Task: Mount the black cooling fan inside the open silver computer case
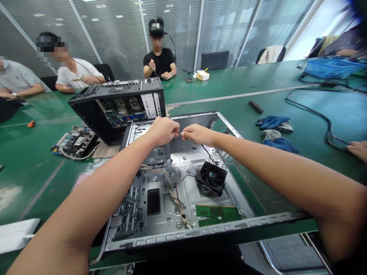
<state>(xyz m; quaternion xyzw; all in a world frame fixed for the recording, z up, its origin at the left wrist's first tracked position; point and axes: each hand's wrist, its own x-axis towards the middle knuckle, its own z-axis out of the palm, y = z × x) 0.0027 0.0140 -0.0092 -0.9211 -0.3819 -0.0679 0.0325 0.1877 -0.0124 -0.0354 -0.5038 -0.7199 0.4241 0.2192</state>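
Note:
An open, stripped silver computer case lies flat on the green table in front of me. Over its far end my left hand and my right hand are both closed in pinches, almost touching, with a thin dark wire or small part between the fingertips. What exactly they hold is too small to name. Inside the case lie a black cooling fan, a braided bundle of cables and two green memory sticks.
A second black computer case with its motherboard showing stands behind. A loose circuit board lies to its left. Blue gloves and black cables lie at the right. Several people sit across the table. Another person's hand shows at the right edge.

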